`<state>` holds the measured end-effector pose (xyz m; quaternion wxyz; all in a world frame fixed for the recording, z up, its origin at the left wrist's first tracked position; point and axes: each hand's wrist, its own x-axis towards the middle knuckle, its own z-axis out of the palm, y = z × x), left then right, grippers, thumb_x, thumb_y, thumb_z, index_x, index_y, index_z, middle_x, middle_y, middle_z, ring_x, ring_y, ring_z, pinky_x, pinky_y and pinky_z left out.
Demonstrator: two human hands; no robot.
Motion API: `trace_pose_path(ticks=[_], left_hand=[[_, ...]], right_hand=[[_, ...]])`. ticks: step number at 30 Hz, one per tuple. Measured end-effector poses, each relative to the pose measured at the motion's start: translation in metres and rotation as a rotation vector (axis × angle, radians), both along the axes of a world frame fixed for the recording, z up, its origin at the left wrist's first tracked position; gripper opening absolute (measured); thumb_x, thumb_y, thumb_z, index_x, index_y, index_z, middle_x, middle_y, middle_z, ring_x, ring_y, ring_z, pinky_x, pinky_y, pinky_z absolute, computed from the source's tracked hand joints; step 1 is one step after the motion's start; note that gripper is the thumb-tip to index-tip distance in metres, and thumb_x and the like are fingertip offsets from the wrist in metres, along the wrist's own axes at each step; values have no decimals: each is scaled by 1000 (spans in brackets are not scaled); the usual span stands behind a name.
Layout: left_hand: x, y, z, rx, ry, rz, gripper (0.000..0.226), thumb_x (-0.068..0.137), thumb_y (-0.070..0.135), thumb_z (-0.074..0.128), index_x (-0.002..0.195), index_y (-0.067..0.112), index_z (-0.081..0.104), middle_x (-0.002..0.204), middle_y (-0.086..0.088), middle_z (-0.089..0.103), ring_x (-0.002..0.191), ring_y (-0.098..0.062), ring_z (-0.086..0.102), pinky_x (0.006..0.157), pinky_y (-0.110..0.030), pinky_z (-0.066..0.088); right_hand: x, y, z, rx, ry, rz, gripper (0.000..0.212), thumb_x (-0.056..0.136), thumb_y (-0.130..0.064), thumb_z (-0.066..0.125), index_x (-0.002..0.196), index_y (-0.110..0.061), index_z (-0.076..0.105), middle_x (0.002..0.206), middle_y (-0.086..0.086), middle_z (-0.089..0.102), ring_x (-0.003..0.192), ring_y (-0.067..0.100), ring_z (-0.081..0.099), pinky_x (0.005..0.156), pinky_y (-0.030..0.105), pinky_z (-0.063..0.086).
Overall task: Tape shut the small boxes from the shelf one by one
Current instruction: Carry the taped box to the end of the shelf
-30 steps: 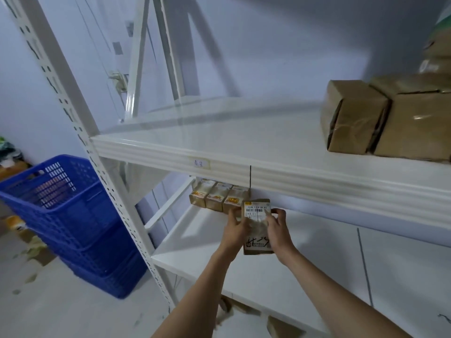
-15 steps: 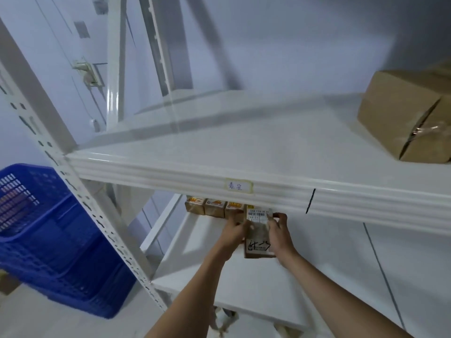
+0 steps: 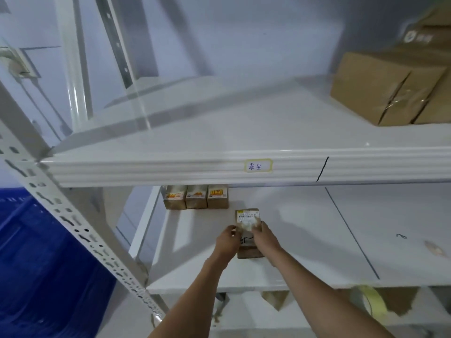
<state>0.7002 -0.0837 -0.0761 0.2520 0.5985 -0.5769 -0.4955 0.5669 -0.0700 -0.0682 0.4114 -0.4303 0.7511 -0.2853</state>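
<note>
A small brown box (image 3: pixel 248 222) with a white barcode label and black handwriting sits on the lower white shelf (image 3: pixel 305 240). My left hand (image 3: pixel 227 242) grips its left side, fingers curled at the edge. My right hand (image 3: pixel 264 237) holds its right side, with the thumb over the top face. Three more small brown boxes (image 3: pixel 196 197) with orange labels stand in a row at the back left of the same shelf, under the upper shelf's front lip.
The upper shelf (image 3: pixel 219 132) carries large taped cardboard boxes (image 3: pixel 388 86) at the right and a handwritten label (image 3: pixel 258 165) on its front lip. A blue crate (image 3: pixel 36 264) stands at the left. A yellowish tape roll (image 3: pixel 372 301) and cardboard pieces lie below the lower shelf.
Both hands have drawn the small box toward me, away from the row of three. My head has tilted down, showing more of the lower shelf.
</note>
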Motion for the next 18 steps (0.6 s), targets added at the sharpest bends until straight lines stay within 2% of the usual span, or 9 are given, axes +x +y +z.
trace_pose_path(ticks=[2, 4, 6, 8, 10, 11, 14, 18], left_hand=[[4, 2, -10, 79, -28, -143, 42, 107, 31, 34, 146, 19, 42, 144, -6, 54, 126, -23, 53, 99, -26, 41], [10, 6, -16, 54, -94, -226, 49, 107, 23, 32, 156, 20, 27, 154, -3, 42, 141, -22, 40, 100, -18, 30], [17, 10, -21, -68, -219, -259, 52, 107, 17, 33, 157, 13, 22, 161, -6, 30, 147, -21, 30, 103, -11, 25], [23, 12, -27, -264, -371, -361, 55, 105, 14, 34, 159, 11, 19, 166, -7, 17, 152, -20, 20, 119, -21, 19], [24, 13, -29, -381, -498, -478, 62, 102, 14, 36, 160, 13, 13, 168, -3, 8, 154, -19, 9, 125, -35, 13], [23, 14, -31, -417, -570, -523, 64, 102, 16, 36, 161, 14, 9, 168, -2, 5, 155, -17, 4, 126, -37, 9], [19, 19, -36, -491, -727, -612, 61, 106, 25, 28, 160, 10, 4, 168, -4, 1, 155, -17, -3, 126, -36, 1], [10, 16, -39, -473, -800, -625, 60, 109, 34, 20, 159, 6, 0, 168, -8, -3, 155, -20, -6, 126, -34, -3]], right_hand=[[1, -1, -7, 75, -30, 48, 53, 104, -33, 38, 155, -28, 24, 148, 6, 50, 120, 28, 57, 94, 37, 49], [2, 1, -9, 132, 24, 98, 62, 105, -30, 36, 160, -26, 9, 160, 8, 35, 130, 30, 51, 91, 34, 45], [1, 4, -11, 87, 185, 181, 61, 107, -28, 34, 161, -22, 6, 167, 5, 16, 148, 29, 31, 111, 37, 37], [1, 10, -14, 21, 377, 312, 59, 108, -27, 31, 161, -19, 8, 169, 3, 6, 154, 24, 13, 124, 39, 20], [2, 16, -18, -13, 532, 443, 59, 109, -31, 28, 161, -16, 6, 169, 3, 1, 155, 23, 6, 124, 37, 11], [2, 19, -21, -19, 584, 492, 59, 109, -33, 25, 161, -16, 4, 169, 3, -1, 155, 22, 3, 124, 35, 9], [1, 27, -33, 9, 666, 576, 61, 109, -36, 22, 161, -13, -2, 169, 3, -8, 155, 20, -4, 124, 35, 5], [-5, 25, -43, 31, 727, 624, 65, 109, -36, 22, 159, -10, -12, 167, 5, -16, 154, 19, -13, 126, 35, -3]])
